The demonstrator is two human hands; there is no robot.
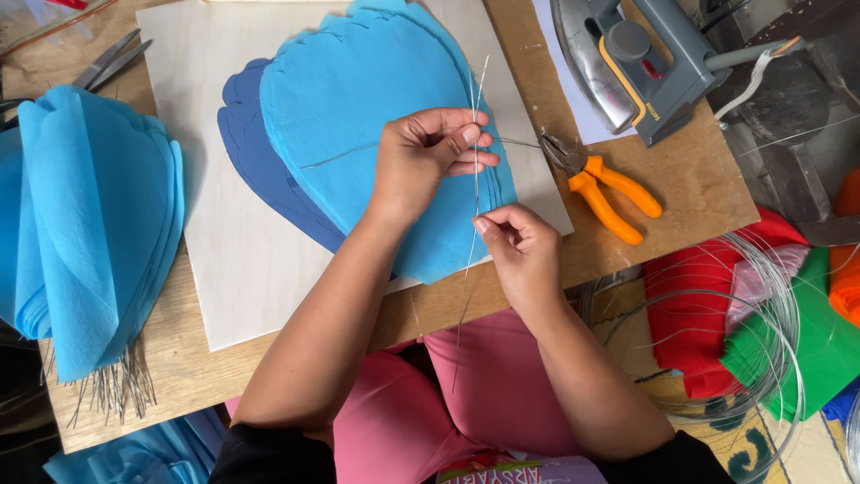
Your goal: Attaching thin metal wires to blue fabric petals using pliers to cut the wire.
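Observation:
My left hand (428, 152) pinches a thin metal wire (475, 193) near its upper part, above a stack of light blue petal-shaped paper sheets (358, 99). My right hand (520, 246) pinches the same wire lower down, near the table's front edge. The wire runs nearly upright, from above the paper down past the table edge toward my lap. A dark blue sheet (246, 134) lies under the light blue stack, all resting on a pale board (193, 224).
Orange-handled pliers (605, 188) lie right of my hands. A grey iron (627, 58) rests at the back right. A bundle of folded light blue paper with wire ends (85, 224) sits at left, scissors (107, 58) behind it. A wire coil (788, 376) and coloured paper (694, 314) lie on the floor.

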